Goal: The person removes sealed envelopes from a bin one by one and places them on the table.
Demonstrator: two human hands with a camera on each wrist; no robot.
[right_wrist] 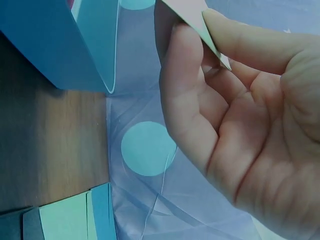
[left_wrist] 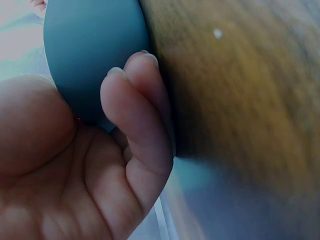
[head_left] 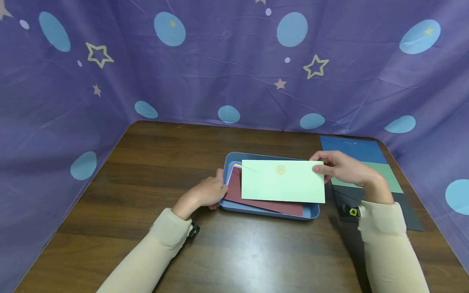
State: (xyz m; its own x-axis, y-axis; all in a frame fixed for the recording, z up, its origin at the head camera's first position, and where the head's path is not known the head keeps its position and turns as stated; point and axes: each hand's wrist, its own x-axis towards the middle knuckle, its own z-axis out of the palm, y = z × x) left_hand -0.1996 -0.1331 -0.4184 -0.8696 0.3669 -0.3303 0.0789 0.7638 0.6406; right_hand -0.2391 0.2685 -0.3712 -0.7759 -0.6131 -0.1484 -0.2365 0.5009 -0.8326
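My right hand [head_left: 338,167] pinches the right end of a pale green envelope [head_left: 282,183] with a round gold mark, thumb on the near face. The envelope is above the blue tray [head_left: 269,217] and covers part of its inside. A dark red envelope [head_left: 264,202] lies slanted in the tray, with thin yellow and lilac edges showing behind its upper left corner. At the tray's left end, my left hand [head_left: 207,191] grips the wall; in the left wrist view its fingers [left_wrist: 132,105] curl against the tray's outside [left_wrist: 95,50].
Right of the tray lie a blue envelope [head_left: 348,147], a green envelope [head_left: 388,177] and dark grey envelopes [head_left: 395,209], overlapping in a column on the wooden table [head_left: 154,162]. A purple patterned cloth [head_left: 227,73] hangs around the table's back and sides.
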